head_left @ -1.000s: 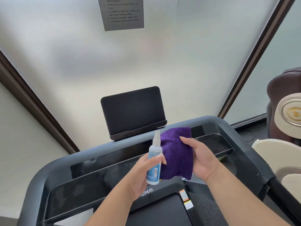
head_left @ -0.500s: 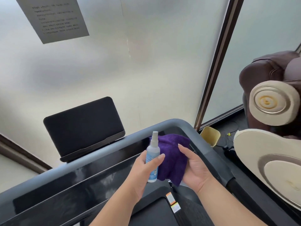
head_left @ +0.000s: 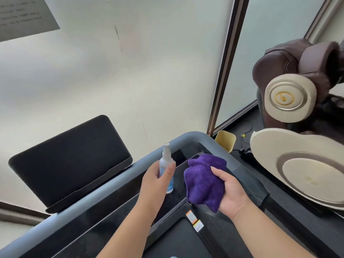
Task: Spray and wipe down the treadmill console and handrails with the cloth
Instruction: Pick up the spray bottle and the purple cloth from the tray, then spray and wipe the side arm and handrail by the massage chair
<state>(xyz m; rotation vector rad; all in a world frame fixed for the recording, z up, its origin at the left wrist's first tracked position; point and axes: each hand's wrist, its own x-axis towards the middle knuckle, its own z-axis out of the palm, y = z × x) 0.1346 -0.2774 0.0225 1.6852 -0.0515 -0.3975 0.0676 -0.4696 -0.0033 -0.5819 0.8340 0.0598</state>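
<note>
Purple plush cloth bunches in our gripping right hand; our left hand clasps the small white spray bottle just beside it.

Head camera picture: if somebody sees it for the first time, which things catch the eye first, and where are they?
The purple cloth, bunched in the right hand, stands out at centre, over the right end of the treadmill console. Beside it the left hand holds a small spray bottle upright. At the right edge stands a brown massage chair with large cream discs.

Console top open to left — screen blocks behind, massage chair crowds rt.
</note>
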